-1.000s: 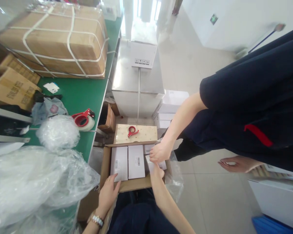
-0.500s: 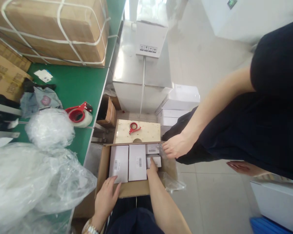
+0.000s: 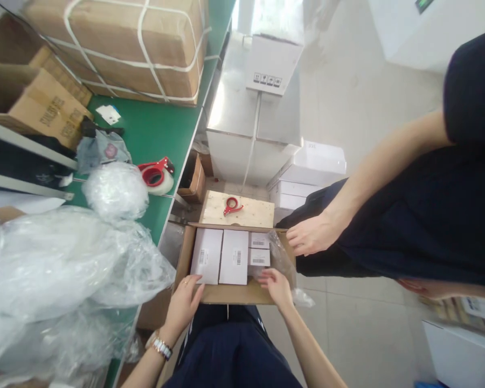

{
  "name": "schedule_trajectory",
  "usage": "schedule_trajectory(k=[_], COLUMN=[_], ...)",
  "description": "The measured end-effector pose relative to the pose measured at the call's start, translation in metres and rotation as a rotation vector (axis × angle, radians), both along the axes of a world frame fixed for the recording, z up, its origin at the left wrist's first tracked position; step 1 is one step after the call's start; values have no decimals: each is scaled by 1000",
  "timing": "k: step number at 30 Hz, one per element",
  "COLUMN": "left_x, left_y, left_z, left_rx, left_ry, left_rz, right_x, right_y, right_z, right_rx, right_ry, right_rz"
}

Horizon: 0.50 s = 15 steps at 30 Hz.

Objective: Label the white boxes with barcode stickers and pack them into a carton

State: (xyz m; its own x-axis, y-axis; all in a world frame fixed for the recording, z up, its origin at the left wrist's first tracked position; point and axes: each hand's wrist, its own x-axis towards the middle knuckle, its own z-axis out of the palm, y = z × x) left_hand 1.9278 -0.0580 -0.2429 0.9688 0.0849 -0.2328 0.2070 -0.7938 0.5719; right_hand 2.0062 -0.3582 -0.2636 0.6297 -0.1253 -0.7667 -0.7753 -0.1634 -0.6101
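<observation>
An open cardboard box (image 3: pixel 226 294) stands in front of me. Two larger white boxes, a left one (image 3: pixel 207 258) and a middle one (image 3: pixel 234 258), sit in it beside two small white boxes, a rear one (image 3: pixel 259 240) and a front one (image 3: pixel 259 257). My left hand (image 3: pixel 184 299) lies at the box's near left corner, fingers apart, fingertips by the left white box. Over the near right part, my right hand (image 3: pixel 278 288) has its fingers spread and nothing in them. Clear plastic wrap (image 3: pixel 281 256) lines the right side.
A co-worker's hand (image 3: pixel 311 235) rests at the box's right edge. Left is a green table (image 3: pixel 145 124) with plastic bags (image 3: pixel 76 258), a red tape dispenser (image 3: pixel 156 175) and a strapped carton (image 3: pixel 121 43). Another tape dispenser (image 3: pixel 232 206) lies on a wooden board (image 3: pixel 254 213) behind the box.
My right hand has drawn back from the small front box toward the near right edge, uncovering it. My left hand stays by the left corner. The view has shifted.
</observation>
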Motion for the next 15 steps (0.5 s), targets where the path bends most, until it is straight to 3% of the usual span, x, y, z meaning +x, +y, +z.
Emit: schedule_trajectory(k=[3, 5, 7, 9, 12, 15], left_x=[-24, -55, -99, -150, -229, -293], left_y=[-1, -9, -23, -43, -80, -118], left_z=[25, 39, 43, 38, 22, 17], left_rx=[-24, -5, -15, -48, -62, -33], left_ry=[-96, -114, -68, 31, 211, 387], left_rz=[132, 230, 316, 405, 557, 630], right_x=[-39, -68, -95, -116, -137, -146], right_y=[-29, -40, -44, -47, -56, -68], right_z=[42, 53, 48, 34, 14, 9], right_rx=[-86, -142, -147, -102, -84, -107], right_ry=[-138, -202, -212, -168, -122, -150], right_rz=[195, 481, 801, 1025, 1230, 1347])
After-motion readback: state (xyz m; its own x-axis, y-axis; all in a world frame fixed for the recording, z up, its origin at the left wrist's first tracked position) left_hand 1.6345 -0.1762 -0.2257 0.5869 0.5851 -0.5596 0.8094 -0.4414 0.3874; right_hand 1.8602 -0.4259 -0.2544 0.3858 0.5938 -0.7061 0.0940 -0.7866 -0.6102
